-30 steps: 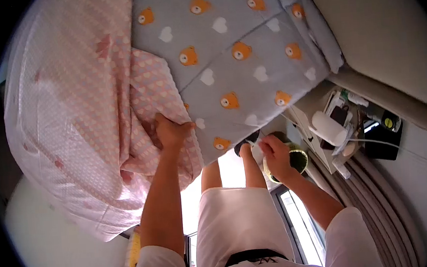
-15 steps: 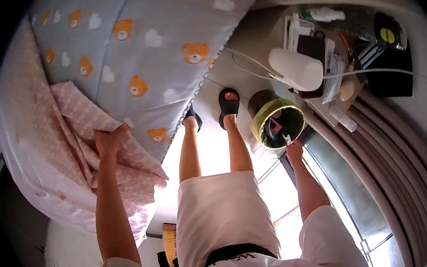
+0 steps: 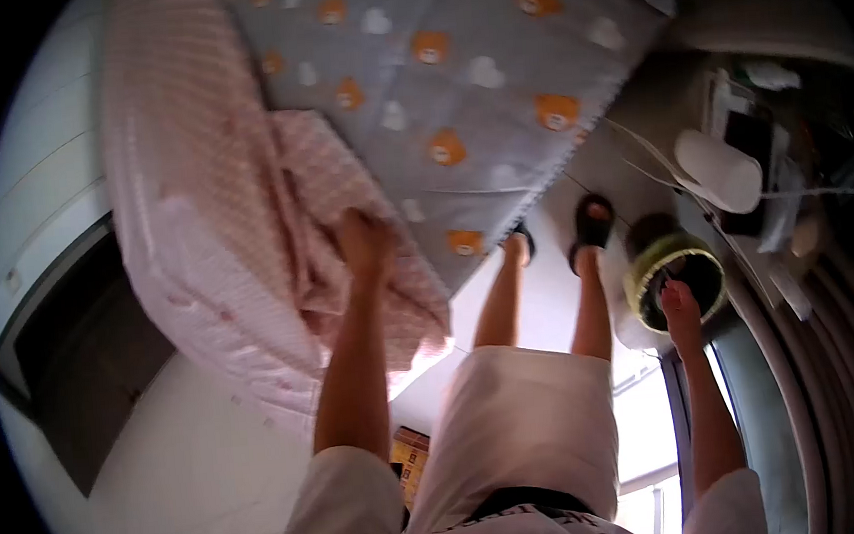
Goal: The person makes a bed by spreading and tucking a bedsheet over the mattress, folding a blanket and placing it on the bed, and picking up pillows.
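Where the left fingers (image 3: 354, 229) grip, pink cloth (image 3: 203, 199) (rumpled) lies against them.

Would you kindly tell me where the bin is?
In the head view, the bin stands right of centre on the floor, beside a black slipper, the right hand overlapping its opening.

A pale pink patterned quilt (image 3: 192, 215) droops in loose folds, one edge turned back, and a round, yellow-rimmed bin (image 3: 640, 268) stands open on the floor (image 3: 552, 267).
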`<control>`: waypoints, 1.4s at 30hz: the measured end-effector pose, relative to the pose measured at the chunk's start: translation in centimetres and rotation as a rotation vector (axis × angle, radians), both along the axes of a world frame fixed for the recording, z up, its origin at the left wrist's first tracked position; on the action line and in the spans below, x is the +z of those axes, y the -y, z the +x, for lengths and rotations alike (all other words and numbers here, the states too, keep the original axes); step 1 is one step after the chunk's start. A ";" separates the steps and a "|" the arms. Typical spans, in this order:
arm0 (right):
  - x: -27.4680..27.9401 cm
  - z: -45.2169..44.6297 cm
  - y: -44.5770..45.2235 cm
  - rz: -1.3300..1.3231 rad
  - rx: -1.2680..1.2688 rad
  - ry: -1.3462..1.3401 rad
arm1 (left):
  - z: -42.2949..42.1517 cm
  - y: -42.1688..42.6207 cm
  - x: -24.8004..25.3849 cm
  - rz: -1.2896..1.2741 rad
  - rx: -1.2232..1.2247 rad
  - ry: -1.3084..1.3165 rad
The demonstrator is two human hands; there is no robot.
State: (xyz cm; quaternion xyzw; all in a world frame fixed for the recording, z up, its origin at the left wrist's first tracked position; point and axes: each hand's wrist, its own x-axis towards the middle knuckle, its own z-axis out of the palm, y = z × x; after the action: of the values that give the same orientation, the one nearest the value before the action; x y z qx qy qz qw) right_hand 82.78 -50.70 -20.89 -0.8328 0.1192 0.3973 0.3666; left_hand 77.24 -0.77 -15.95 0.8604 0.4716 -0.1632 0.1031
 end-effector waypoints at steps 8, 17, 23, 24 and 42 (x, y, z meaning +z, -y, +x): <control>7.7 4.8 -20.3 0.487 0.214 0.059 | 1.1 2.0 -0.4 0.034 0.294 0.253; 8.1 5.1 -29.5 0.786 0.164 -0.099 | -0.6 2.3 8.7 -0.349 0.083 0.404; 13.5 5.9 -39.2 0.898 0.069 -1.079 | -8.8 11.2 18.3 -0.769 -0.679 0.310; 14.1 5.5 -40.5 0.958 -0.180 -1.332 | -7.7 12.1 19.8 -0.967 -0.582 0.204; 14.5 5.0 -21.5 0.442 -0.282 0.397 | 6.2 -0.1 12.3 -0.635 -0.109 0.666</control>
State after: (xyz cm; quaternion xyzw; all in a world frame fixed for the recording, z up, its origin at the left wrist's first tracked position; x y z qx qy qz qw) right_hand 87.79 -29.18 -6.40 -0.7695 0.0704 0.1887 0.6061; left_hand 83.47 -0.71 -3.65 0.8154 0.2935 -0.0195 0.4986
